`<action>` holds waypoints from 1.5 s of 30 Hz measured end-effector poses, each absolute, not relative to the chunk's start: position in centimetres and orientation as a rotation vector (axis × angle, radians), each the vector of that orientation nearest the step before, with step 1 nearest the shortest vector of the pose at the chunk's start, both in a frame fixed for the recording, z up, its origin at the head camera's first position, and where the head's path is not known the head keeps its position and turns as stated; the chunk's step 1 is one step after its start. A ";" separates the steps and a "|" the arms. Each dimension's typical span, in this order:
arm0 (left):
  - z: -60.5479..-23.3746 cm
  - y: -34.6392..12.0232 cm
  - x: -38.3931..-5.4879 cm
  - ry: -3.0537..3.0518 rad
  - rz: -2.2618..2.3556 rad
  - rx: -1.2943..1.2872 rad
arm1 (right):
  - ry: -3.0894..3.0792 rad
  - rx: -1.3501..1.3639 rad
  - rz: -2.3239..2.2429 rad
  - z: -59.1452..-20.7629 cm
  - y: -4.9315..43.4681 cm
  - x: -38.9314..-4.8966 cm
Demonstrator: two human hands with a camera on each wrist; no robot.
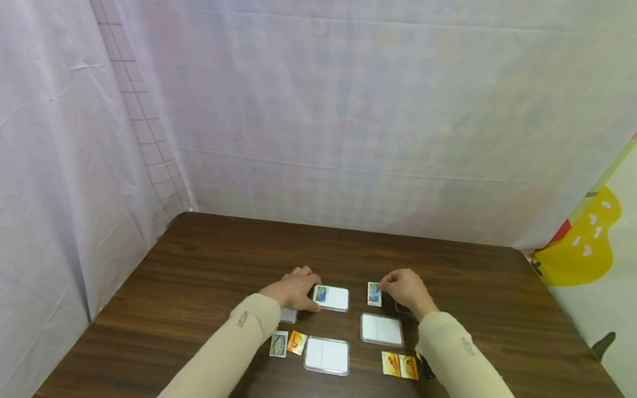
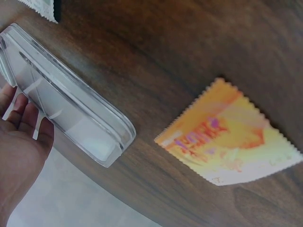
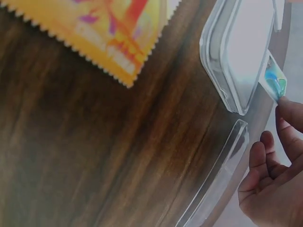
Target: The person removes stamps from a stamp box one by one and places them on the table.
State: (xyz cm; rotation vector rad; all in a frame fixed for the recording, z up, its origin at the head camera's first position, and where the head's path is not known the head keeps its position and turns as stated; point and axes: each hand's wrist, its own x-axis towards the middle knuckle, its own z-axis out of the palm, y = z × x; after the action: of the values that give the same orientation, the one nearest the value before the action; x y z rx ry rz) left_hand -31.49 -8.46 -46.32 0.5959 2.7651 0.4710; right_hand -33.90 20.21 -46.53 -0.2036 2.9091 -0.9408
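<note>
My right hand (image 1: 407,290) pinches the corner of a small blue-green packet (image 1: 374,294) between thumb and forefinger. The right wrist view shows that packet (image 3: 274,79) tilted, partly behind a clear plastic case. My left hand (image 1: 295,288) spreads its fingers at the left end of a clear case (image 1: 337,298) with a white inside. Another blue-green packet (image 1: 321,294) lies at that case's left side. From the left wrist, the hand's fingers (image 2: 29,116) look loosely bent near a clear case (image 2: 71,99); whether they touch it is unclear.
Nearer me lie two more clear cases (image 1: 327,356) (image 1: 381,330). An orange packet (image 1: 297,342) and a green one (image 1: 278,343) lie at left; orange packets (image 1: 400,365) lie at right. My forearms partly cover a case (image 1: 289,315) and a dark item (image 1: 424,365). White curtains (image 1: 361,101) hang behind the brown table (image 1: 224,241).
</note>
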 end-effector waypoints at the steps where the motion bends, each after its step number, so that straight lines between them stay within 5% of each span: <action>1: -46.3 -8.5 -31.5 2.766 0.471 0.597 | 2.909 -0.194 -0.935 -46.6 20.2 -33.9; 45: -46.2 -8.5 -31.4 2.759 0.483 0.594 | 2.974 -0.184 -0.893 -46.4 18.9 -33.7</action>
State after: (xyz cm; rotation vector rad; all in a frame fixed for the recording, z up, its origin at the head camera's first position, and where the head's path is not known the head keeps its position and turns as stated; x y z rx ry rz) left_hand -31.45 -8.52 -46.18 0.5938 2.7591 0.4826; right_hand -33.75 18.91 -46.41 -0.1838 2.9737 -0.8928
